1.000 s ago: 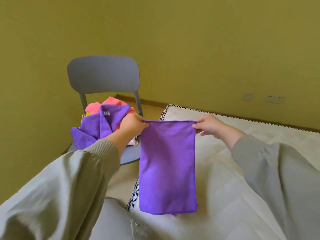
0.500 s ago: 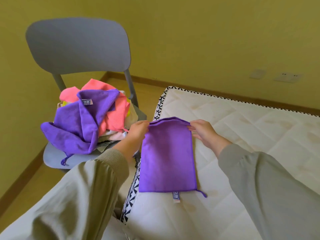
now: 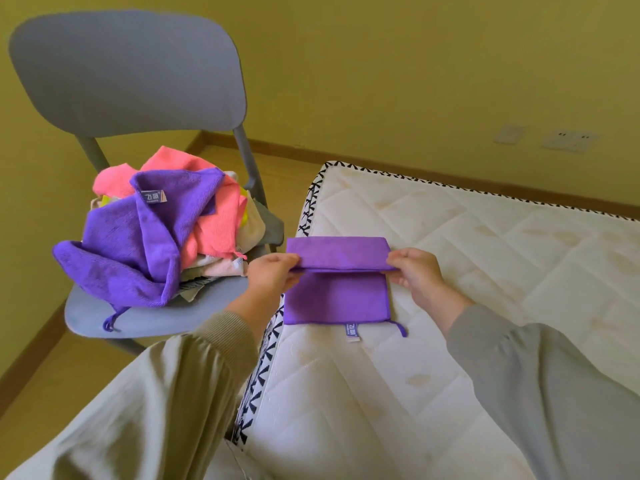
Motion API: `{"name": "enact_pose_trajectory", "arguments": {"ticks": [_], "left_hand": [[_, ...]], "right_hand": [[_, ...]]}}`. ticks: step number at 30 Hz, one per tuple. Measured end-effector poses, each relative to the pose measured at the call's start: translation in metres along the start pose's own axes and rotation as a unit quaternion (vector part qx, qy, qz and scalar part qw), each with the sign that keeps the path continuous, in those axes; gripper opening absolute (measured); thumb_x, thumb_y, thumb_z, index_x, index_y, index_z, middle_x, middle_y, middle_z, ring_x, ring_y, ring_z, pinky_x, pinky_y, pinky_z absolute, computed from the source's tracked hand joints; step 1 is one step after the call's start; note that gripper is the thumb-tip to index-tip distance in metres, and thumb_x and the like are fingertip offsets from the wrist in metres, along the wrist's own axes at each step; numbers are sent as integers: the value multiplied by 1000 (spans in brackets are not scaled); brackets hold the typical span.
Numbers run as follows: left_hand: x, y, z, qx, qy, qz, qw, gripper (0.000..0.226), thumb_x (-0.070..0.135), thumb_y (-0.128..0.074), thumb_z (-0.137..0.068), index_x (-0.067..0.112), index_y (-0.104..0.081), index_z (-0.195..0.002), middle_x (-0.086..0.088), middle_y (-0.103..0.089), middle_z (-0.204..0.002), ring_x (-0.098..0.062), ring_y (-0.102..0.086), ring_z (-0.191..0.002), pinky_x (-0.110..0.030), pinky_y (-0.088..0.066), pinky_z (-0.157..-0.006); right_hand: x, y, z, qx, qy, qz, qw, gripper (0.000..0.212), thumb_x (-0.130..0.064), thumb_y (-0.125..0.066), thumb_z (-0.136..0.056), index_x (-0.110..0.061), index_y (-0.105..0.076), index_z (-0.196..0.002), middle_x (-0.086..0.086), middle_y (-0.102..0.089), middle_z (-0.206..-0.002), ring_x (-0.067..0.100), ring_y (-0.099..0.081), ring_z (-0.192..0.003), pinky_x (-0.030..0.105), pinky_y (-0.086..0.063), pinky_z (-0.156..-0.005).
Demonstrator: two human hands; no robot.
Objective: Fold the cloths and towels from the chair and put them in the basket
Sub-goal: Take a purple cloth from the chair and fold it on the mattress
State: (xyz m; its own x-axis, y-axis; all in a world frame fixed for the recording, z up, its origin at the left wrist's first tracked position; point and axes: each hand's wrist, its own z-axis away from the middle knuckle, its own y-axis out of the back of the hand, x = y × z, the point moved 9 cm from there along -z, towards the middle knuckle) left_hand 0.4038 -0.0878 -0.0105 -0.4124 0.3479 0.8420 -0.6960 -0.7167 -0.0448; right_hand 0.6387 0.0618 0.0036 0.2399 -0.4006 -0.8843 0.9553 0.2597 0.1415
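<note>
On mattress (image 3: 485,271), purple cloth (image 3: 336,299), hem tag (image 3: 352,331), lettering illegible

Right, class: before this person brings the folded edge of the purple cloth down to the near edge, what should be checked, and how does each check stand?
1. Left hand pinches the lifted edge of the purple cloth at its left corner: ok.
2. Right hand pinches the right corner: ok.
3. Lifted edge runs level, roughly parallel to the near edge: ok.
4. Lower half lies flat on the mattress: ok.
5. Pile of cloths sits on the chair, apart from the fold: ok.
6. Basket ready to take the cloth: cannot tell, none in view.
</note>
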Motion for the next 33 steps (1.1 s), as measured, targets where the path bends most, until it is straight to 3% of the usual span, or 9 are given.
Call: {"name": "enact_pose_trajectory", "arguments": {"ticks": [3,7,11,16,19,23,26,30,33], "left_hand": [[-19,0,11,-33,16,-55,998,19,-1,-55,-91,12,-60,-77,-6,-61,-72,-7,-64,-44,-16,-51,-44],[-33,9,17,-39,15,-139,989,22,-4,-54,-90,13,-60,-77,-6,-61,-73,-7,-62,-42,-17,-50,-42],[-39,15,24,-49,4,-198,979,21,-4,-57,-88,13,-64,-79,-8,-61,-73,-7,-60,-40,-20,-54,-45],[-42,20,25,-34,-23,-282,959,16,-2,-59,-88,11,-67,-88,-7,-58,-76,-13,-59,-45,-18,-51,-44],[-44,19,25,-37,-41,-335,941,18,0,-60,-86,16,-68,-87,-6,-60,-78,-18,-60,-53,-24,-55,-51],[-29,16,31,4,-125,-506,854,18,12,-55,-84,22,-71,-85,1,-55,-83,-22,-54,-76,-28,-45,-65],[-4,5,35,47,-262,-525,808,18,15,-52,-87,13,-70,-86,-3,-51,-90,-27,-51,-89,-32,-44,-67],[13,-28,27,33,-377,-566,733,41,11,-43,-82,3,-63,-117,-20,-56,-125,-41,-49,-115,-46,-44,-91],[6,-52,12,-11,-341,-644,685,55,11,-39,-91,8,-33,-146,-12,-22,-156,-34,-15,-144,-48,-19,-113]], "right_hand": [[24,1,8,-8,-17,59,998,23,5,-55,-85,-15,-57,-73,6,-58,-74,18,-56,-60,27,-47,-55],[37,2,18,-4,-9,143,990,24,3,-52,-85,-16,-57,-72,3,-55,-66,16,-50,-51,17,-42,-39],[43,1,26,-13,30,206,978,26,6,-52,-79,-16,-59,-66,0,-53,-60,15,-47,-54,25,-43,-54],[48,-1,30,-15,56,274,960,28,6,-54,-78,-19,-58,-65,-3,-50,-56,12,-45,-52,16,-33,-43],[53,-3,33,-18,72,320,945,30,5,-55,-77,-22,-55,-65,-3,-51,-58,12,-47,-55,20,-34,-50],[50,-9,39,-25,98,392,915,14,-2,-59,-77,-15,-58,-70,-3,-51,-70,19,-51,-67,25,-40,-57],[21,-14,43,40,197,460,865,6,-8,-58,-79,-12,-63,-77,5,-51,-94,22,-49,-89,33,-45,-78],[-15,-39,45,76,302,428,849,31,-1,-50,-85,-4,-60,-113,13,-49,-127,30,-45,-117,36,-36,-100],[-13,-72,33,23,293,466,835,47,-4,-44,-91,-5,-42,-137,13,-28,-152,28,-24,-140,36,-18,-115]]}}
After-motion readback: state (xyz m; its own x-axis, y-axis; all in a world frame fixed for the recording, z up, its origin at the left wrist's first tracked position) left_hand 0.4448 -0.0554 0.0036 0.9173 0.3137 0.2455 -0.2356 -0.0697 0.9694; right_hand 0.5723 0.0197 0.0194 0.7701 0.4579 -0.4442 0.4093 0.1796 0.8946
